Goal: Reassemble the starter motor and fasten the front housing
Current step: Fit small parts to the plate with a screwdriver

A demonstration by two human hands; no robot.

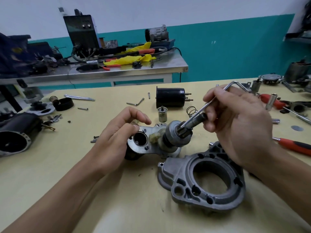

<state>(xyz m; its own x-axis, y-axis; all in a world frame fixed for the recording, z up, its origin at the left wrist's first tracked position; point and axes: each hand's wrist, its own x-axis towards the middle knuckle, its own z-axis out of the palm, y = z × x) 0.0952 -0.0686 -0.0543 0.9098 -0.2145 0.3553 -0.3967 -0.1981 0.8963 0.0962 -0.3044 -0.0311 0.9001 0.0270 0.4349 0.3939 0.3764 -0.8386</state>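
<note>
The starter motor body (148,142) lies in the middle of the yellow table, its drive pinion and shaft (178,133) pointing up to the right. My left hand (117,140) grips the body beside its round solenoid opening. My right hand (235,121) pinches a bent metal hex key (217,100), whose lower end lies against the shaft near the pinion. The grey cast front housing (207,180) lies loose on the table just in front of the motor, under my right wrist.
A black solenoid (170,97), a plunger (162,114), a spring (191,111) and loose bolts (136,102) lie behind the motor. A black motor casing (15,135) sits far left. Red-handled screwdrivers (294,146) and sockets lie at right. A cluttered steel bench (101,71) stands behind.
</note>
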